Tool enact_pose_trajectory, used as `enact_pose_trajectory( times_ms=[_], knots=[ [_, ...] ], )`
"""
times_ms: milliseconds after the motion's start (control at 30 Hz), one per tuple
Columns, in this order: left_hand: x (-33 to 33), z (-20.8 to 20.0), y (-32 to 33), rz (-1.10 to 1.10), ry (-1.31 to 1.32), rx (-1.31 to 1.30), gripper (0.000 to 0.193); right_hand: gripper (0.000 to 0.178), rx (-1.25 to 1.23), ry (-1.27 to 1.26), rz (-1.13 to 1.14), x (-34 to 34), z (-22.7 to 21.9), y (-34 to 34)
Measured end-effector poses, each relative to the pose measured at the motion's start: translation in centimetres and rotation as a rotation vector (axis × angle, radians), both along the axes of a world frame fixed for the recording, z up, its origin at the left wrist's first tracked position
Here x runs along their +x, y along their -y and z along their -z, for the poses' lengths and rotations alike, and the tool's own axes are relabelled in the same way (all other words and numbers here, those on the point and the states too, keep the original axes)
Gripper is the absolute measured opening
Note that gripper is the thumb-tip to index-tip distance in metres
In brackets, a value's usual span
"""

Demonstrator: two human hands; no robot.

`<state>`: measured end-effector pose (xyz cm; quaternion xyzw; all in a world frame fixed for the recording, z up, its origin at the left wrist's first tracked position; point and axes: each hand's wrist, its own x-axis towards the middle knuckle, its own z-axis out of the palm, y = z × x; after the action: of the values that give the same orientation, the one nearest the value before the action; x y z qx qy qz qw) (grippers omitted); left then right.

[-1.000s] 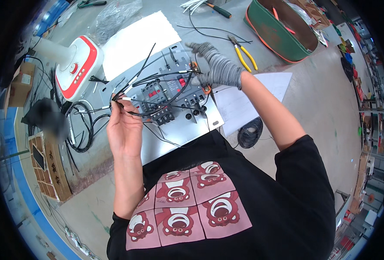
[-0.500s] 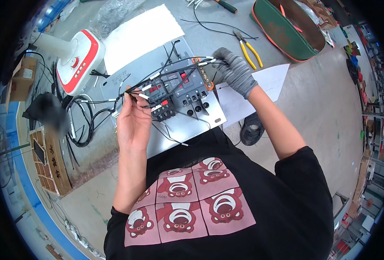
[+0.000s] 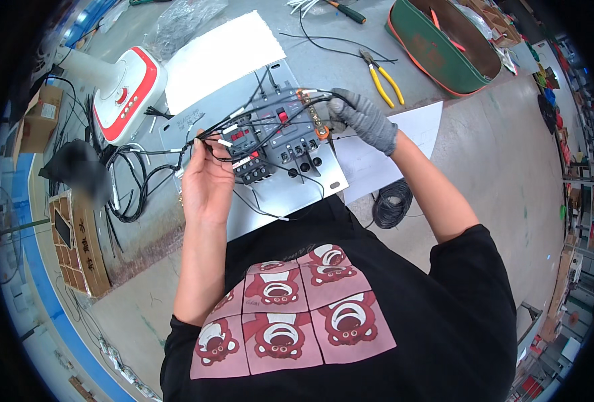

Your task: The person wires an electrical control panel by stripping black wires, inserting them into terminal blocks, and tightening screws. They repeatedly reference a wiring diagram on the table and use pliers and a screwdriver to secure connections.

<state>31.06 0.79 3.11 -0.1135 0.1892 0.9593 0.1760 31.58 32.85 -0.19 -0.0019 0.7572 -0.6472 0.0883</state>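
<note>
My bare left hand (image 3: 206,184) pinches a bundle of black wires (image 3: 243,115) with white marker sleeves, at the left of a metal mounting plate (image 3: 267,213). My right hand (image 3: 365,122), in a grey knit glove, closes its fingers on the other end of these wires beyond the plate's right edge. The bundle spans between both hands, above a grey circuit breaker (image 3: 289,139) with a red switch and a black contactor-like block (image 3: 255,175). A copper terminal strip (image 3: 316,115) with orange ends lies near my right hand. Some fingertips are hidden by wires.
Yellow-handled cutters (image 3: 382,79) and a green bin (image 3: 438,50) are at the far right. A white sheet (image 3: 220,60) lies behind the plate, a red-and-white fan base (image 3: 128,97) to its left. A wire coil (image 3: 392,203) and a wooden compartment box (image 3: 90,251) lie nearer me.
My right hand has shifted slightly right and down, its fingers now lower around the wires. My left hand stays almost in place, still on the bundle.
</note>
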Motion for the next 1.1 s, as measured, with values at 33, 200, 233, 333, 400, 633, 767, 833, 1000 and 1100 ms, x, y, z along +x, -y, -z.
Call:
enact_pose_trajectory(
  times_ms=[33,200,233,333,400,633,767,833,1000,1100],
  knots=[
    [0.1,-0.2,-0.3,-0.028,0.013,-0.027,0.018,0.040,0.047,0.004,-0.024,-0.1,-1.1,0.8],
    [-0.4,-1.2,-0.2,-0.036,-0.006,0.004,0.018,0.046,0.533,-0.325,0.008,-2.0,-2.0,2.7],
    [-0.3,-1.4,0.2,-0.046,0.004,0.016,0.018,0.043,0.487,-0.296,0.058,-1.5,-5.1,3.4],
    [0.3,-1.4,0.3,-0.037,0.042,0.034,0.018,0.032,0.755,-0.684,0.045,-0.4,-12.7,3.2],
    [0.4,-1.4,-0.3,-0.037,0.053,0.038,0.018,0.031,0.803,-0.765,-0.063,0.1,-15.7,3.6],
    [1.5,-1.0,1.8,0.009,-0.019,-0.102,0.017,0.027,0.797,-0.054,-0.289,8.7,-17.8,3.7],
    [4.3,-0.6,1.4,0.104,0.018,-0.326,0.016,0.031,0.221,0.427,-0.265,15.3,-13.1,2.6],
    [5.2,-0.4,1.4,0.115,0.021,-0.401,0.016,0.039,0.282,0.642,-0.375,16.8,-10.4,2.7],
    [5.4,-0.4,3.6,0.188,-0.051,-0.457,0.017,0.068,0.228,0.325,-0.413,14.8,-11.3,3.7],
    [5.7,-0.1,4.4,0.243,-0.058,-0.494,0.016,0.053,0.274,0.020,-0.262,10.8,-13.3,5.0]
  ],
)
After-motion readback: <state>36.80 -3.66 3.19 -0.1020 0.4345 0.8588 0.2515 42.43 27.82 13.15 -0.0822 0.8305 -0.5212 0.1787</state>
